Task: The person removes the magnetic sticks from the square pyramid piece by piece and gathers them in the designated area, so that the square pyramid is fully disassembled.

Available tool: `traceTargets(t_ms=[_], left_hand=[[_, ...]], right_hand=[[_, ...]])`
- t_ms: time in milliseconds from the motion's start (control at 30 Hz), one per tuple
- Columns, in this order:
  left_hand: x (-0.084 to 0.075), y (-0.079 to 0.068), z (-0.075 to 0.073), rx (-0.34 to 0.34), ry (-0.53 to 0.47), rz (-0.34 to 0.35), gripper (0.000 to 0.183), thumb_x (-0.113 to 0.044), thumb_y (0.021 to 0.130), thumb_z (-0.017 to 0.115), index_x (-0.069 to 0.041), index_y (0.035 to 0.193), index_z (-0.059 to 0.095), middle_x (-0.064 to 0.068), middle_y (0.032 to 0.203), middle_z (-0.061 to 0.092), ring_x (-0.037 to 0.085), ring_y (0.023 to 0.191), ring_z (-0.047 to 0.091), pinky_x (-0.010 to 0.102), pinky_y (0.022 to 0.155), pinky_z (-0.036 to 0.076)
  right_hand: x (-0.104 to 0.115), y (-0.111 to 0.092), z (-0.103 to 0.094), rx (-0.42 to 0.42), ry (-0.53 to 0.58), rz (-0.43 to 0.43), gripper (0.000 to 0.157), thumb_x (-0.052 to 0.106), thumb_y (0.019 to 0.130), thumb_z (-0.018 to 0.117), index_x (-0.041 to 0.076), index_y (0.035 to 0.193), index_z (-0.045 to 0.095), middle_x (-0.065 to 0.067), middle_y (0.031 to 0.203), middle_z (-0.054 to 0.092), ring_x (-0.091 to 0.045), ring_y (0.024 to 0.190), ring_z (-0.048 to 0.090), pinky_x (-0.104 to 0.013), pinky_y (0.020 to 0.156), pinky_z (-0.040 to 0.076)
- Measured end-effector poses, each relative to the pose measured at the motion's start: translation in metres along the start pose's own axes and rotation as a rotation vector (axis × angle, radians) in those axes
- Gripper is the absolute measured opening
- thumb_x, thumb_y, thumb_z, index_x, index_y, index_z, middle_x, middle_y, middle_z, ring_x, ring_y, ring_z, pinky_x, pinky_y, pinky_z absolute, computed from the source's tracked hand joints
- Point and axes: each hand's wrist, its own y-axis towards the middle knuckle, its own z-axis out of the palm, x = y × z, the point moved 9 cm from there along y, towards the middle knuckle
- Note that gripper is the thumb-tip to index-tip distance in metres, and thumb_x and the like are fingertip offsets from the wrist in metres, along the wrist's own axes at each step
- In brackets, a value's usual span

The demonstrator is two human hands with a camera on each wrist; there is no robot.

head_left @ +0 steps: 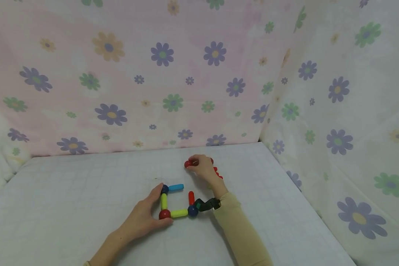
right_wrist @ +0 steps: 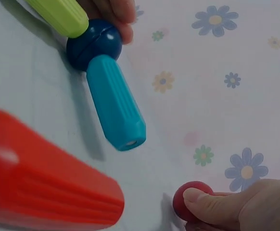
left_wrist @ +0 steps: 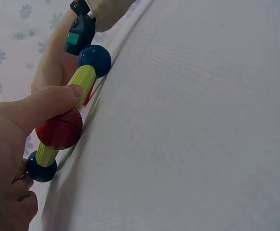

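On the table lies a three-cornered part of a square made of magnetic rods and balls. Its near left corner is a red ball (head_left: pixel 164 213), with yellow-green rods (head_left: pixel 179 213) leading to two dark blue balls (head_left: pixel 193 211). A light blue rod (head_left: pixel 176 187) and a red rod (head_left: pixel 191 197) stick out from those, their far ends free. My left hand (head_left: pixel 143 218) holds the left side, thumb along the red corner ball and fingers at the far blue ball (right_wrist: pixel 94 44). Farther back, my right hand (head_left: pixel 203 170) pinches another red ball (right_wrist: pixel 190 197) between thumb and fingers.
More red pieces (head_left: pixel 217 171) lie just right of my right hand, partly hidden by it. A dark wrist camera (head_left: pixel 206 204) on the right wrist overlaps the blue ball in the head view. Flowered curtains (head_left: pixel 173 103) stand behind the white table (head_left: pixel 70 207) and along its right side.
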Motion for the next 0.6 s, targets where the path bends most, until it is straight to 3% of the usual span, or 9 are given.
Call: traceTargets(t_ms=[200,600], left_hand=[[0.0006,-0.0004,0.0005,0.004,-0.004,0.007,0.113,-0.052,0.073,0.085,-0.018,0.160,0.023,0.008,0.164,0.028,0.033,0.150,0.030,0.058,0.115,0.034],[0.0002,-0.0004,-0.0002,-0.001,0.013,0.009,0.112,-0.054,0.073,0.084,-0.019,0.160,0.023,0.007,0.164,0.028,0.033,0.149,0.030,0.058,0.115,0.034]], right_hand=[[-0.0039,0.0002,0.0013,0.001,-0.008,-0.001,0.033,0.011,0.090,0.074,0.007,0.123,0.068,-0.010,0.117,0.069,-0.025,0.108,0.062,-0.040,0.097,0.054],[-0.0033,-0.0008,-0.0001,0.011,0.025,-0.014,0.034,0.015,0.090,0.075,0.007,0.122,0.068,-0.008,0.115,0.070,-0.023,0.105,0.064,-0.038,0.096,0.055]])
